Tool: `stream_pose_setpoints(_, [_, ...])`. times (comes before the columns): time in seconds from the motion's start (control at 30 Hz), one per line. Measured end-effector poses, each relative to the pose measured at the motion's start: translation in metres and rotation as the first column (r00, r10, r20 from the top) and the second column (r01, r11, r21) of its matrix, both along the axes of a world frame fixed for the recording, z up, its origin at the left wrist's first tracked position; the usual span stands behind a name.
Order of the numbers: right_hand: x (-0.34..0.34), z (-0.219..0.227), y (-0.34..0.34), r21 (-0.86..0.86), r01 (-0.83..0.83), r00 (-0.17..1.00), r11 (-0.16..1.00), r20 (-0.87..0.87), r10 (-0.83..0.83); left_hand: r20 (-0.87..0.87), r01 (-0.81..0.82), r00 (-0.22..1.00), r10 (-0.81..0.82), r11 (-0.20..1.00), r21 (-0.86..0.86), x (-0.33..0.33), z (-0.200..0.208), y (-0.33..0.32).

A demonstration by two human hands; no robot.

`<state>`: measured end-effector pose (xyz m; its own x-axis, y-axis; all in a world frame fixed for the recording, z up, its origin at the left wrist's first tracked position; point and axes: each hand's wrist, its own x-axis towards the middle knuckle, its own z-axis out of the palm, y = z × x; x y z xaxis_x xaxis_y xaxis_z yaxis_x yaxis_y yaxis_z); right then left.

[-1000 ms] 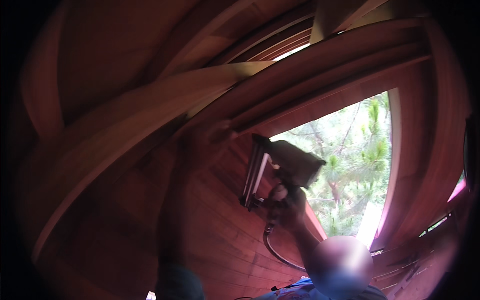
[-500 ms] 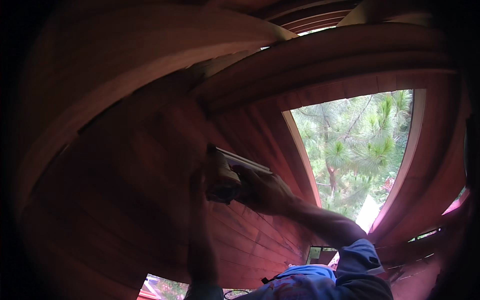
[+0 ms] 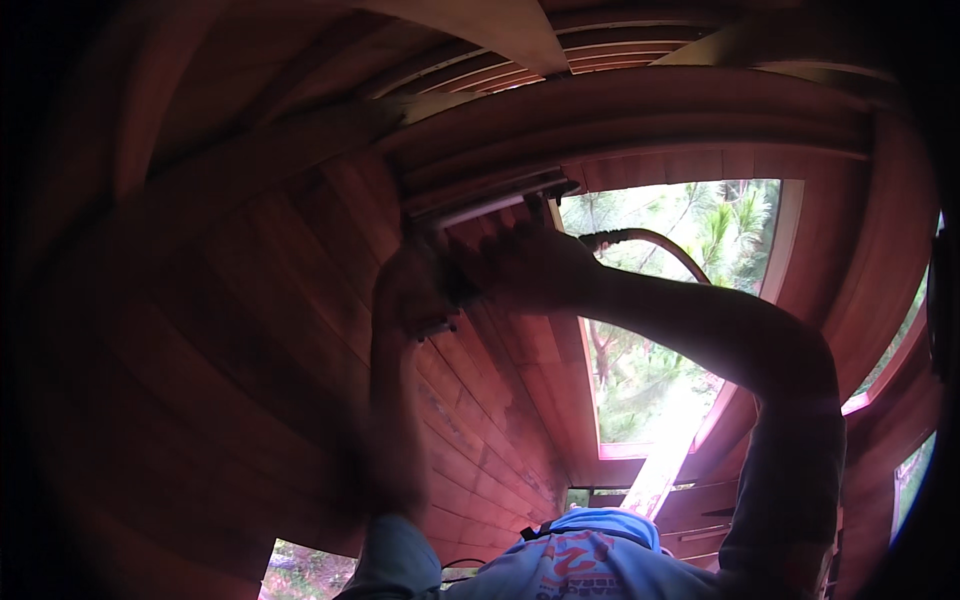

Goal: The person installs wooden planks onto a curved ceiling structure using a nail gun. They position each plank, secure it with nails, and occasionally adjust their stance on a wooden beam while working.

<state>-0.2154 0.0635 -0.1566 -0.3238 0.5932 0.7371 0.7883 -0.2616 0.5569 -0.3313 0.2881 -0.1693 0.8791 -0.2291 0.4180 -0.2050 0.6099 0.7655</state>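
Dark-streaked reddish-brown planks [image 3: 300,240] spread left of the fingers [image 3: 490,258], green foliage [image 3: 735,230] right, a red-printed blue shirt [image 3: 560,572] below.

A pale-edged wooden window frame [image 3: 788,215] surrounds a bright view of green pine branches [image 3: 728,232], to the right of a curving-looking reddish-brown plank wall [image 3: 470,445], while overhead a broad wooden rafter [image 3: 505,32] runs beside narrow parallel slats [image 3: 622,48].

The window opening [image 3: 740,225] is crossed by the hose [image 3: 655,236] and the right forearm [image 3: 700,310]. Upward passage above the tool [image 3: 485,207] is blocked by the wooden beam [image 3: 650,115]; below, room is left between right and left forearm [image 3: 396,400].
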Motion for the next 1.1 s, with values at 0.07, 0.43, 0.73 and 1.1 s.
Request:
stream_pose_setpoints(0.07, [-0.002,0.015,0.002,-0.17,0.091,0.989,0.981,-0.103,-0.109,0.042,0.076,0.996,-0.073,0.992,-0.096,0.007,0.024,-0.037])
stream_pose_setpoints(0.43, [0.0,0.041,0.014,-0.276,0.191,0.961,0.942,-0.145,-0.237,0.309,-0.508,0.833,0.46,0.857,0.093,0.02,-0.004,0.009])
stream_pose_setpoints(0.73, [0.021,0.073,0.071,-0.456,-0.109,0.976,0.883,-0.219,0.007,-0.004,-0.711,0.685,0.729,0.667,-0.223,0.033,-0.013,-0.019])
stream_pose_setpoints(1.1, [-0.008,0.098,0.073,-0.509,0.324,0.904,0.798,-0.081,-0.419,0.155,-0.513,0.713,0.683,0.66,-0.55,0.072,-0.017,-0.017])
